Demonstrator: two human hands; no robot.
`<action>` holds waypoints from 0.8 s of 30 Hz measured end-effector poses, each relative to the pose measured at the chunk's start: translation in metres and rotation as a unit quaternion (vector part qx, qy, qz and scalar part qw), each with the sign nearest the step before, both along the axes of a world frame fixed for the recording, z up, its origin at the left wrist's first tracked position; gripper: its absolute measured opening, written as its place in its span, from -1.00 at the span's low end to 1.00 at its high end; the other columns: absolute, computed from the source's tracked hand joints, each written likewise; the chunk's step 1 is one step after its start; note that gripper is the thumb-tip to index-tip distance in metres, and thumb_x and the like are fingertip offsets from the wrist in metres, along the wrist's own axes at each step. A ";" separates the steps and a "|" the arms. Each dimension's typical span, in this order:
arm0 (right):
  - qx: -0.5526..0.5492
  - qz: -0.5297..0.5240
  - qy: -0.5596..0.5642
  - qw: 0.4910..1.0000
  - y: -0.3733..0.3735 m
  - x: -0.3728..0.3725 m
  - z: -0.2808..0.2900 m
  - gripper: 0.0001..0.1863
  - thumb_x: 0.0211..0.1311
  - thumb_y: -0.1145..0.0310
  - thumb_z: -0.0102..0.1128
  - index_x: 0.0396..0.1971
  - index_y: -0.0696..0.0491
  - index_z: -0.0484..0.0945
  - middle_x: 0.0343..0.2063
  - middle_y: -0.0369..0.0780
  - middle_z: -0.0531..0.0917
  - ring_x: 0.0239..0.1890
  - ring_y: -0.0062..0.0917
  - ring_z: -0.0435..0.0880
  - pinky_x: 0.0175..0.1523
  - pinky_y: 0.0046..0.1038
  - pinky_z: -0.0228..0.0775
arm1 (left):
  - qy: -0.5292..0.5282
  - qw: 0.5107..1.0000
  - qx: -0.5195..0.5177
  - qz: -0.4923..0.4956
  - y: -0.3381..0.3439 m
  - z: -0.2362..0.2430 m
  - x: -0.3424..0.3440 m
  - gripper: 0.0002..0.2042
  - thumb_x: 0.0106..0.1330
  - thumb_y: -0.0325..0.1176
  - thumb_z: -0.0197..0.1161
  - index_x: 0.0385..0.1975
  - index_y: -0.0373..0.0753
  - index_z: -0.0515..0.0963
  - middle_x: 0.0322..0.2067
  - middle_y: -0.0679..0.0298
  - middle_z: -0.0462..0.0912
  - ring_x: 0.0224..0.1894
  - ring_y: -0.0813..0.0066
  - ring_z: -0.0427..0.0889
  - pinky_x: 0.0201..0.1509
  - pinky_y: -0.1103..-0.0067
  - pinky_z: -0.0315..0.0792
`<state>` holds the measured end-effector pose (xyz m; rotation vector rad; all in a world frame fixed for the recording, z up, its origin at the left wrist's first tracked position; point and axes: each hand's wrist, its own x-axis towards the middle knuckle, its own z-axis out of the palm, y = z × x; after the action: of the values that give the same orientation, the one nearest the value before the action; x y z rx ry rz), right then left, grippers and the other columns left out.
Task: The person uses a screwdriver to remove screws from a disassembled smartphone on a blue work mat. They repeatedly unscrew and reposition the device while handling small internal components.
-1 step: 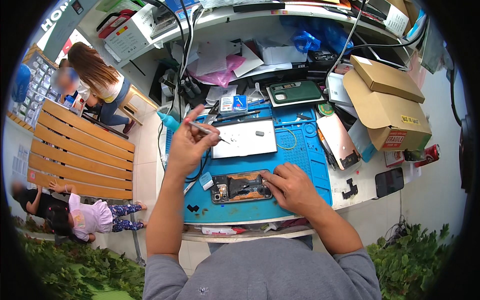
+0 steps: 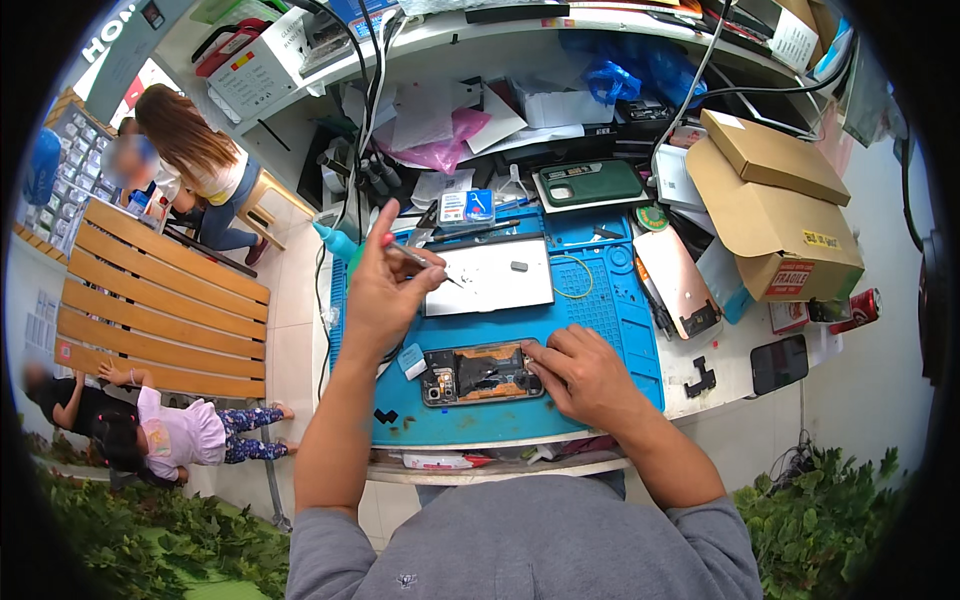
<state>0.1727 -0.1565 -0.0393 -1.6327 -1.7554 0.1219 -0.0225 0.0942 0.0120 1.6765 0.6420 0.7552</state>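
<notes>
My left hand (image 2: 385, 297) pinches a slim screwdriver (image 2: 412, 256) with a red end, its index finger stretched upward. The screwdriver's dark tip is over the left part of a white pad (image 2: 490, 290), where tiny dark bits are scattered and a small dark grey piece (image 2: 519, 267) lies. Below the pad, an opened phone (image 2: 482, 374) lies flat on the blue mat (image 2: 500, 425), its black and copper-orange insides bare and its camera block at the left end. My right hand (image 2: 575, 372) holds the phone's right end with curled fingers; the fingertips are partly hidden.
Around the mat lie a green phone case (image 2: 592, 186), a rose-gold phone panel (image 2: 680, 280), a dark phone (image 2: 778, 364) and a teal bottle (image 2: 337, 241). Cardboard boxes (image 2: 770, 220) crowd the right. Cables hang at the back left. People are by a slatted bench (image 2: 165, 300).
My left hand has shifted slightly right, and the screwdriver's tip has moved a little to the right over the white pad. My right hand and the opened phone stay in place.
</notes>
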 end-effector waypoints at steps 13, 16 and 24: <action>0.009 -0.003 0.035 0.999 -0.001 0.003 -0.001 -0.72 0.39 0.44 0.53 0.05 0.15 0.84 -0.31 -0.20 0.66 -0.23 -0.29 0.65 -0.05 -0.22 0.52 | 0.049 0.974 0.217 0.028 -0.019 -0.015 0.025 -0.11 0.53 -0.62 0.47 0.78 -0.17 0.11 -0.09 0.17 0.90 -0.06 0.45 0.90 0.12 0.47 0.77; -0.008 -0.002 0.034 0.999 -0.002 0.003 -0.001 -0.72 0.42 0.41 0.51 0.05 0.16 0.82 -0.27 -0.19 0.66 -0.17 -0.28 0.67 0.01 -0.21 0.53 | 0.057 0.973 0.223 0.020 -0.019 -0.019 0.026 -0.12 0.53 -0.62 0.46 0.77 -0.17 0.12 -0.09 0.17 0.90 -0.05 0.46 0.90 0.14 0.47 0.77; -0.024 -0.009 0.051 0.998 -0.007 0.002 0.002 -0.72 0.40 0.44 0.50 0.05 0.18 0.80 -0.25 -0.16 0.68 -0.16 -0.24 0.68 -0.01 -0.18 0.54 | 0.040 0.975 0.212 0.048 -0.021 -0.017 0.022 -0.12 0.52 -0.64 0.46 0.77 -0.18 0.12 -0.11 0.16 0.88 -0.09 0.49 0.87 0.10 0.54 0.73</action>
<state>0.1746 -0.1638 -0.0369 -1.6472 -1.6711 0.2378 -0.0007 0.0728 -0.0051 2.0849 0.6533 0.9468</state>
